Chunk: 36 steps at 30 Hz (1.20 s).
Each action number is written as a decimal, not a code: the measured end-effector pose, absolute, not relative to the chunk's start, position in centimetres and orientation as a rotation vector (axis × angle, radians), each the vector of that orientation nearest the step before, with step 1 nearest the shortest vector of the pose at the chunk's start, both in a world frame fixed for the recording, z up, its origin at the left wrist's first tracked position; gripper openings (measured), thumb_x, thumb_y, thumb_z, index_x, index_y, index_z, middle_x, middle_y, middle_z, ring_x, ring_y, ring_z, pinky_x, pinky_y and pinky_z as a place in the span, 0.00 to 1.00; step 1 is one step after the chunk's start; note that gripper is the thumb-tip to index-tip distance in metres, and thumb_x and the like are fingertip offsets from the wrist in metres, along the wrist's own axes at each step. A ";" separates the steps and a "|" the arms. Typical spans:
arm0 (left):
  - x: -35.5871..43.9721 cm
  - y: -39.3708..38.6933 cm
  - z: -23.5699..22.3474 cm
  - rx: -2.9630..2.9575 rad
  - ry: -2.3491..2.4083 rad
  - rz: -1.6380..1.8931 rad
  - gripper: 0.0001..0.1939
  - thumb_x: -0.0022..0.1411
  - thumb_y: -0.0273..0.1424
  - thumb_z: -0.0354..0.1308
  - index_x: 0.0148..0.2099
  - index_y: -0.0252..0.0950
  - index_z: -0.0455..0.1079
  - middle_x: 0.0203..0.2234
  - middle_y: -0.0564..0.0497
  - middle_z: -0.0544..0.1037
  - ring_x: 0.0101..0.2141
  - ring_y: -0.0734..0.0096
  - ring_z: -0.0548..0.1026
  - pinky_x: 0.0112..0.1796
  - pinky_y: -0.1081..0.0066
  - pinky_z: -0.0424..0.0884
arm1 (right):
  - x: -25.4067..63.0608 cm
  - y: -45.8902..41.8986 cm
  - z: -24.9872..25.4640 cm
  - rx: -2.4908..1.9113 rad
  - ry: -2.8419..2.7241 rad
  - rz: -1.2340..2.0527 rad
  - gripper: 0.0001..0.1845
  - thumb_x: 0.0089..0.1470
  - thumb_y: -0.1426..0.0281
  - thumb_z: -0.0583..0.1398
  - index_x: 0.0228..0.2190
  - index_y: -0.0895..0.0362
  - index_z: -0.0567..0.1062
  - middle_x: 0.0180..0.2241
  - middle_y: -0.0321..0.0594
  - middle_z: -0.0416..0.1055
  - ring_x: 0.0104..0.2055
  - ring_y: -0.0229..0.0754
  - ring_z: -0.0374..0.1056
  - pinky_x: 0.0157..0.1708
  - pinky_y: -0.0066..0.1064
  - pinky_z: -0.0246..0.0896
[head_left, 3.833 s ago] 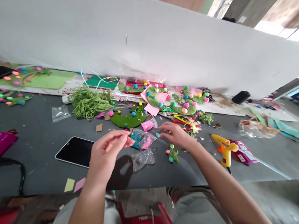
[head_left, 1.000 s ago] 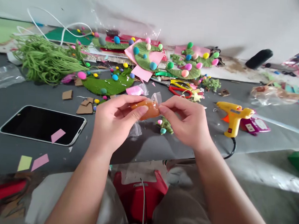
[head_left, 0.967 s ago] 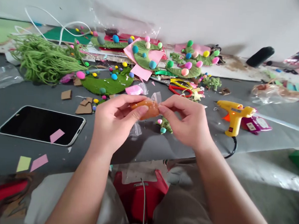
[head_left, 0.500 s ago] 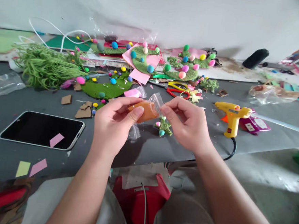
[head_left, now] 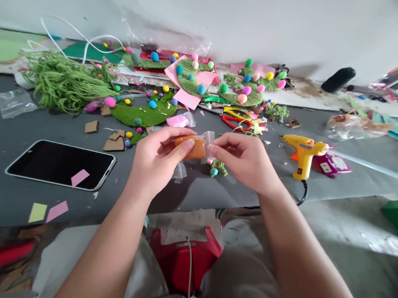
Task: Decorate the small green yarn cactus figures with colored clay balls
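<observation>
My left hand (head_left: 154,158) grips orange packet (head_left: 196,149) at near centre, above dark table (head_left: 60,128); my right hand (head_left: 244,163) pinches its clear mouth (head_left: 209,138); packet levelled from slight tilt; work seemingly at mouth.

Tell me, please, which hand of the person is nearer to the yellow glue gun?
Right. The right hand is to the left of the glue gun, apart from it. The left hand is farther away on that same side, holding the small orange bag.
</observation>
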State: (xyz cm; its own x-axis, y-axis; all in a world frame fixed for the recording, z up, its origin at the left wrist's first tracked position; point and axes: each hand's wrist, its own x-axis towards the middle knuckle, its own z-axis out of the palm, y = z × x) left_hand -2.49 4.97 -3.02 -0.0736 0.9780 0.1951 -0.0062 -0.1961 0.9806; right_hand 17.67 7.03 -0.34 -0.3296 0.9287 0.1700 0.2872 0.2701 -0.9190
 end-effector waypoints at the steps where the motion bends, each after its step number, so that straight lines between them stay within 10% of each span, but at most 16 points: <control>1: -2.5 5.0 -3.1 1.325 1.165 1.428 0.15 0.62 0.37 0.70 0.50 0.39 0.79 0.47 0.45 0.83 0.46 0.61 0.82 0.45 0.64 0.80 | 17.6 7.0 -0.4 -1.104 -1.763 1.094 0.10 0.59 0.64 0.67 0.30 0.59 0.80 0.29 0.39 0.78 0.30 0.37 0.70 0.30 0.30 0.64; 10: -1.3 3.6 -1.8 1.664 1.340 1.319 0.09 0.65 0.38 0.67 0.39 0.38 0.78 0.33 0.51 0.82 0.33 0.70 0.78 0.33 0.71 0.72 | 16.1 6.3 -0.6 -1.133 -1.839 0.966 0.11 0.54 0.74 0.67 0.23 0.58 0.72 0.22 0.31 0.67 0.25 0.32 0.58 0.25 0.27 0.54; 22: -3.1 3.7 -0.5 1.457 1.060 1.000 0.08 0.66 0.35 0.65 0.36 0.37 0.77 0.28 0.54 0.78 0.28 0.76 0.72 0.28 0.76 0.67 | 17.5 6.8 0.0 -0.901 -1.855 1.422 0.15 0.52 0.64 0.73 0.26 0.59 0.76 0.28 0.37 0.76 0.29 0.35 0.66 0.29 0.29 0.59; 36: -3.1 3.6 -0.7 1.665 1.179 0.992 0.13 0.67 0.31 0.58 0.28 0.38 0.74 0.20 0.55 0.69 0.22 0.74 0.65 0.21 0.71 0.58 | 17.1 6.5 0.1 -0.904 -2.054 1.247 0.11 0.64 0.64 0.63 0.31 0.57 0.75 0.30 0.34 0.71 0.30 0.34 0.59 0.31 0.28 0.55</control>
